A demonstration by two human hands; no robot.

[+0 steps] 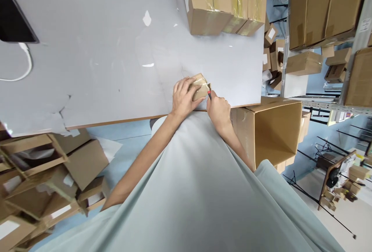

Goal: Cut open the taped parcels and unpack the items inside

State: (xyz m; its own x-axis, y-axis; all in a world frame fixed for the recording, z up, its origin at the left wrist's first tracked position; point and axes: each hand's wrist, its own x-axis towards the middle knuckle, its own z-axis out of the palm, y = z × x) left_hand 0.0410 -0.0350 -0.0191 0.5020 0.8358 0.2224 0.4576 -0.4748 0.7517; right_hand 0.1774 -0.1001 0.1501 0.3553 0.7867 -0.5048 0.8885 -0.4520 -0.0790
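Note:
A small brown cardboard box (199,92) with clear tape lies near the table's front edge. My left hand (183,96) grips it from the left, thumb in front and fingers over the top. A box cutter (209,94) with a red and black handle is closed in my right hand (218,109). Its tip touches, or is very close to, the right side of the small box; the blade itself is too small to make out.
Several taped cartons (210,21) stand at the back right of the white table (116,69). A phone (16,15) with a white cable is at far left. Beside the table's right end is a large open carton (276,133). Piled boxes (87,163) cover the floor at left.

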